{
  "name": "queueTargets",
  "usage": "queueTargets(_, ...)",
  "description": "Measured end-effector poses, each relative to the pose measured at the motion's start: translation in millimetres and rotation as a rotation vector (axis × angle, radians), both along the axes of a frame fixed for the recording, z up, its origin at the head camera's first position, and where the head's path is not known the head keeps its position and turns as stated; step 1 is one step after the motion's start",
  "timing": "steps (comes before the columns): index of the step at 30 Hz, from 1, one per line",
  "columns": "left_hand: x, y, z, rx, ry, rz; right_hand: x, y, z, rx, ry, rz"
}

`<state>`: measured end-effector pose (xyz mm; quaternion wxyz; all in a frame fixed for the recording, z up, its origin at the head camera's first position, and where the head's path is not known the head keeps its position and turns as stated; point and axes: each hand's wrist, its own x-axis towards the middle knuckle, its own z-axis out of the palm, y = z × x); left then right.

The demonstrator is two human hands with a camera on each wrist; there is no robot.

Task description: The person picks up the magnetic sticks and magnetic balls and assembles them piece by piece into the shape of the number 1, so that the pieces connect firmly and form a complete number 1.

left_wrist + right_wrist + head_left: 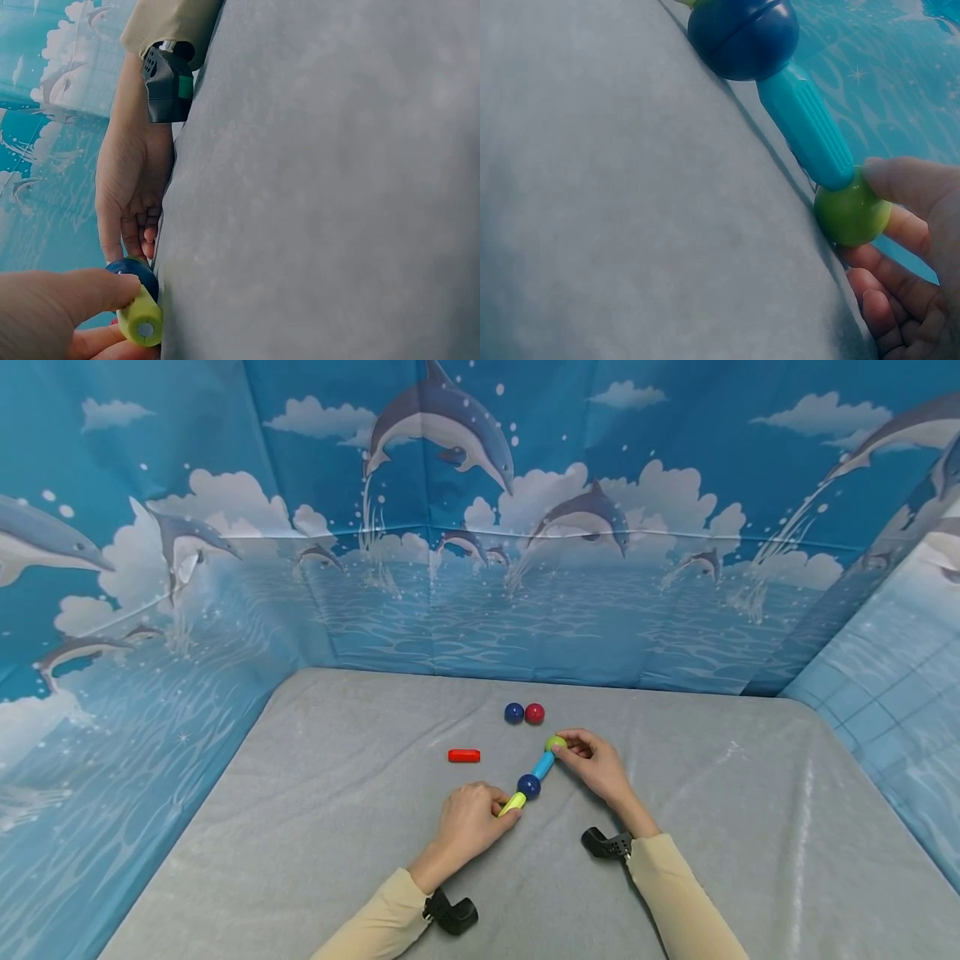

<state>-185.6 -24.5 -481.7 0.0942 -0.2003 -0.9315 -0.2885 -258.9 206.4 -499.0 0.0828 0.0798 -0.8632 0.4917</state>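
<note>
A chain of toy pieces lies slantwise between the two hands in the head view. Its parts run from a yellow-green rod point(513, 804) through a dark blue ball point(528, 787) and a light blue rod point(543, 766) to a green ball point(555, 743). My left hand point(468, 818) pinches the yellow-green rod between thumb and fingers; the rod's round end faces the left wrist camera. At the far end, my right hand point(597, 767) holds the green ball point(853, 215) with thumb and fingertips. The light blue rod point(805, 126) touches both balls in the right wrist view.
Beyond the chain, a second blue ball point(513, 713) and a red ball point(535, 714) sit side by side. A red rod point(464, 756) lies to the left. Grey cloth point(360, 793) covers the table, and a dolphin-print curtain point(480, 610) stands behind and at the sides.
</note>
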Motion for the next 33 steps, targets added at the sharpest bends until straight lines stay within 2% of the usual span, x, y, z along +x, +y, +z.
queueTargets(9,-1.2,1.8,1.3,0.003,-0.026,0.002,-0.2,-0.1,0.0,-0.001,-0.001,-0.002)
queueTargets(21,-4.1,6.6,-0.5,-0.007,0.003,0.002,-0.5,-1.1,-0.1,-0.020,-0.015,-0.032)
queueTargets(33,-5.1,8.5,-1.2,0.006,0.004,-0.005,-1.8,-0.7,-2.2,-0.019,-0.028,-0.063)
